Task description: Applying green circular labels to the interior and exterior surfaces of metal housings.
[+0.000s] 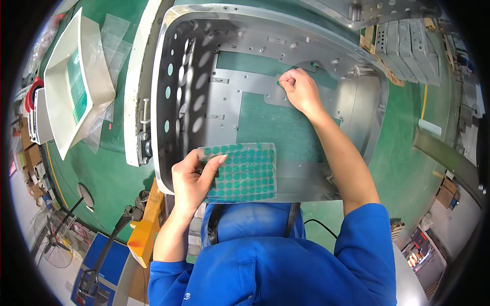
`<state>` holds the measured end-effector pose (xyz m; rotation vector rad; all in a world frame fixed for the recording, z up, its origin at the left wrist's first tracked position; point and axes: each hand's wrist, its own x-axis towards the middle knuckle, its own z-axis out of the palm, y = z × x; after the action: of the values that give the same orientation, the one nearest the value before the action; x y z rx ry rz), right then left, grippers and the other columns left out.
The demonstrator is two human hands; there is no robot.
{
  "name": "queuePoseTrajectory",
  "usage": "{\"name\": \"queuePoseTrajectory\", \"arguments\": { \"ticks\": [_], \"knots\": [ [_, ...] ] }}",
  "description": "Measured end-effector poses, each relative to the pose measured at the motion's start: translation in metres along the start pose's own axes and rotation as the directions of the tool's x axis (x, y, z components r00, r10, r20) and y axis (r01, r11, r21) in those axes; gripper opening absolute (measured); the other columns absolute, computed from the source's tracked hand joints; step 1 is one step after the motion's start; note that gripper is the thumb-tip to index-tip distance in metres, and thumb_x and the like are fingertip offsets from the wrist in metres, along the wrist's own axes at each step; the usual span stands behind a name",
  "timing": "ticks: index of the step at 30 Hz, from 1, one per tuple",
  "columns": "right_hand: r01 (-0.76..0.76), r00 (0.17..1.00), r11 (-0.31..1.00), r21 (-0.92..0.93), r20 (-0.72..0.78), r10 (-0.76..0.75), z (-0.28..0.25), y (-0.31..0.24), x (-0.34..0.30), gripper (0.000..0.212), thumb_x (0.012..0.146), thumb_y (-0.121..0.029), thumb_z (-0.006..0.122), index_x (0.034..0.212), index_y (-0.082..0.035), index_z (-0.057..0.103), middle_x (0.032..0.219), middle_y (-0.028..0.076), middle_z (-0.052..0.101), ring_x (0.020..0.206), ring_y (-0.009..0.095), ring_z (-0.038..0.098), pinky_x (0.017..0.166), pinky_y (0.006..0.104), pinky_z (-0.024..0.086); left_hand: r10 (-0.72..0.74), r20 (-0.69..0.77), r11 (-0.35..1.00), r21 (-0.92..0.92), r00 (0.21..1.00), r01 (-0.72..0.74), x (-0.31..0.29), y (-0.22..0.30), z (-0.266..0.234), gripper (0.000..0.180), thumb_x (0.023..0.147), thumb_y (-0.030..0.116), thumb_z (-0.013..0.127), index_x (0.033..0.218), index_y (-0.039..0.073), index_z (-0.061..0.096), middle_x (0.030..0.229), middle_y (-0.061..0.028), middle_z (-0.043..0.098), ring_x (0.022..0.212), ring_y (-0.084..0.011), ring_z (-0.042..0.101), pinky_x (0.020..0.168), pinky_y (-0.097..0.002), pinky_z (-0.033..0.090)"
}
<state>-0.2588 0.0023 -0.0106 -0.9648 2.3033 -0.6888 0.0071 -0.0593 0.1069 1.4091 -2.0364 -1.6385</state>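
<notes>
My left hand (193, 178) pinches a clear-backed sheet of round green stickers (245, 171) between thumb and fingers, over the near side of a large metal enclosure (224, 99). Rows of green dots cover most of the sheet. Farther in, my right hand (302, 92) is closed in a pinch above the enclosure's bottom. A small green sticker (279, 82) peeks out at its fingertips, partly hidden by them. Short studs and brackets stand up from the metal around this hand. Another small green piece (314, 64) shows near a stud just beyond it.
At the left, a white bin (105, 76) holds green sheets, with clear plastic sheets beside it. Perforated metal panels (408, 53) stand on a pallet at the far right. A yellow piece of equipment (143, 237) is near my left arm. The enclosure has raised walls and large cutouts.
</notes>
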Motion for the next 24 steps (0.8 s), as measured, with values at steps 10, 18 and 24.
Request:
{"name": "queuePoseTrajectory", "arguments": {
  "ticks": [10,18,24],
  "knots": [
    [-0.024,0.999,0.998,-0.053,-0.033,0.022,0.0004,-0.007,-0.0008,0.005,0.072,-0.013,0.056,0.071,-0.011,0.06,0.079,0.004,0.055,0.075,0.022,0.056,0.066,0.0344,0.044,0.002,-0.046,0.999,-0.053,0.999,-0.005,-0.0005,-0.0043,0.0038,0.012,0.074,0.008,0.066,0.076,-0.001,0.06,0.051,0.0022,0.051,0.047,0.0006,0.039,0.041,-0.0156,0.028],
    [-0.053,0.998,0.994,-0.098,-0.046,0.048,0.0014,-0.0098,-0.0018,0.005,0.072,-0.013,0.057,0.071,-0.012,0.061,0.081,0.005,0.055,0.077,0.024,0.056,0.067,0.0362,0.044,0.001,-0.052,0.998,-0.068,0.999,-0.005,-0.0003,-0.005,0.0044,0.012,0.074,0.008,0.066,0.073,-0.001,0.059,0.051,0.0039,0.05,0.047,0.0012,0.038,0.041,-0.0151,0.027],
    [-0.051,0.995,0.996,-0.079,-0.09,0.044,0.0037,-0.0097,-0.0038,0.004,0.071,-0.015,0.06,0.071,-0.011,0.061,0.077,0.004,0.055,0.076,0.024,0.056,0.066,0.0353,0.044,-0.007,-0.064,0.997,-0.071,0.998,0.003,-0.001,-0.0026,0.0046,0.012,0.075,0.008,0.066,0.073,-0.001,0.059,0.051,0.0045,0.049,0.047,0.0011,0.037,0.041,-0.0149,0.026]
  ]
}}
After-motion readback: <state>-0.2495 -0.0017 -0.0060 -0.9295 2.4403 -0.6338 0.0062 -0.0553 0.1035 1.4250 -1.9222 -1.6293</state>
